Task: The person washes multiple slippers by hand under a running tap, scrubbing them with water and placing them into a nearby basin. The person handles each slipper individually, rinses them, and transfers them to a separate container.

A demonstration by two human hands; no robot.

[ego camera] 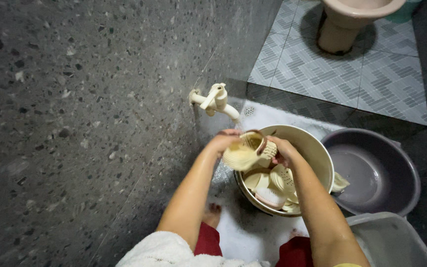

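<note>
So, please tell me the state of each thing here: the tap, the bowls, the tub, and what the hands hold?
Tap: no water seen running.
Cream bucket: upright, holds cream slotted pieces.
Slotted piece: held above the bucket by left hand and right hand.
Grey basin: upright, looks empty.
Plastic tub: open, contents unclear.
Floor: soapy foam.

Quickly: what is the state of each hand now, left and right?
Left hand: closed on the cream slotted plastic piece, above the bucket.
Right hand: closed on the same piece's other end.
</note>
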